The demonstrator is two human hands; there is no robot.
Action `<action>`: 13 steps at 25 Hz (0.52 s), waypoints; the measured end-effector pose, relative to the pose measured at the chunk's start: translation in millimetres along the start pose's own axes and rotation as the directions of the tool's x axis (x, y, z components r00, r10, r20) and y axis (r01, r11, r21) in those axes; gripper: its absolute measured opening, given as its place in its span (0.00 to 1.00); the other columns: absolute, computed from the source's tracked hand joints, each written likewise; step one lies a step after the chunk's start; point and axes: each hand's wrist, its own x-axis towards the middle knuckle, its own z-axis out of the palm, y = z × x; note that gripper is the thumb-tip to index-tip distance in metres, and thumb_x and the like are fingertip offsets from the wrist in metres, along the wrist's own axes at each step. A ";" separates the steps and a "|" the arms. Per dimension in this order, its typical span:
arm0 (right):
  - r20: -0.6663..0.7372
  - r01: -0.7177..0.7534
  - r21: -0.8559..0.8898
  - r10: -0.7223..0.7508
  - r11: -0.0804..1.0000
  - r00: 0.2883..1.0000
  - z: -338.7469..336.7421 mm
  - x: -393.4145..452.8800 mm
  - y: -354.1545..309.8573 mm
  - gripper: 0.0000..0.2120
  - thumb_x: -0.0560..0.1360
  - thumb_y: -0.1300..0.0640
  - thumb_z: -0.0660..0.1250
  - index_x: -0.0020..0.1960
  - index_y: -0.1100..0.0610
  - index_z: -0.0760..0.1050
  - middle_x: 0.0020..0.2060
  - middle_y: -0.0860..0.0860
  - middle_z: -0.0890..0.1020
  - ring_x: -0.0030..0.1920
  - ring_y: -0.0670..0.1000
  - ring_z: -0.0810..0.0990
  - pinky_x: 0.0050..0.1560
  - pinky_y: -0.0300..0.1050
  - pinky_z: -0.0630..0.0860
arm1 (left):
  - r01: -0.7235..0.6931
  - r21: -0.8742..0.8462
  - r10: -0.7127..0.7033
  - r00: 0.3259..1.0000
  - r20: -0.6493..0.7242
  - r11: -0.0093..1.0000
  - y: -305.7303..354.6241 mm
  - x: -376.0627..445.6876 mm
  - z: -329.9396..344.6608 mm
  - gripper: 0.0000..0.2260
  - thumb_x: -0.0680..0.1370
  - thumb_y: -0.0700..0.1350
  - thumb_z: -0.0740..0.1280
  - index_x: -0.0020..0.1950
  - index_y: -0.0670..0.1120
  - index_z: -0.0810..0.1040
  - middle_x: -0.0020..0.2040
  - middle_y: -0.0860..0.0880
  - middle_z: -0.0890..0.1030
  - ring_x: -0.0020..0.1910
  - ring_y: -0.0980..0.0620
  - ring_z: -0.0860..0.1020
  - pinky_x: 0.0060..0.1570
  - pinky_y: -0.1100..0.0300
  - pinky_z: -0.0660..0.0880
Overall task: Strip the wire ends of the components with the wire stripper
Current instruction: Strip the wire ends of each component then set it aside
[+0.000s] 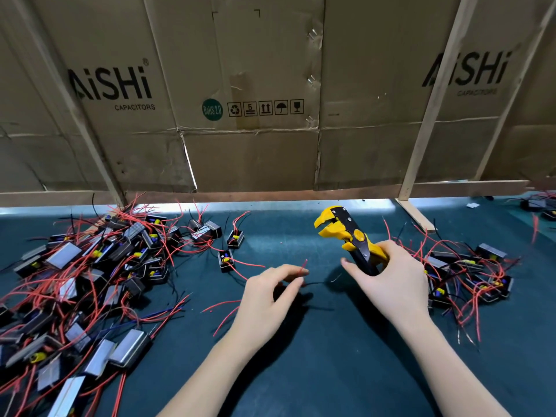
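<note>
My right hand (pixel 391 275) grips the handles of a yellow and black wire stripper (pixel 346 230), whose jaws point up and to the left and hold nothing. My left hand (pixel 267 293) pinches a thin red wire (pixel 304 266) between thumb and fingers just left of the stripper. A black wire (pixel 316 283) runs from under that hand toward the right. The component body is hidden beneath my left hand.
A large heap of black components with red and black leads (pixel 90 281) covers the mat at left. A smaller heap (pixel 469 275) lies at right. Two single components (pixel 226 260) sit near the middle. Cardboard panels on wooden struts (pixel 421 130) wall off the back.
</note>
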 end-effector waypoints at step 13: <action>0.131 0.326 -0.345 -0.298 0.880 0.945 0.8 -3.7 -1.8 0.23 0.64 0.37 0.74 0.45 0.53 0.73 0.40 0.46 0.77 0.45 0.55 0.78 0.44 0.49 0.64 | 0.139 -0.015 -0.139 0.990 -0.029 0.990 -5.9 5.0 -4.5 0.11 0.80 0.42 0.64 0.39 0.50 0.78 0.27 0.56 0.69 0.28 0.56 0.64 0.31 0.66 0.61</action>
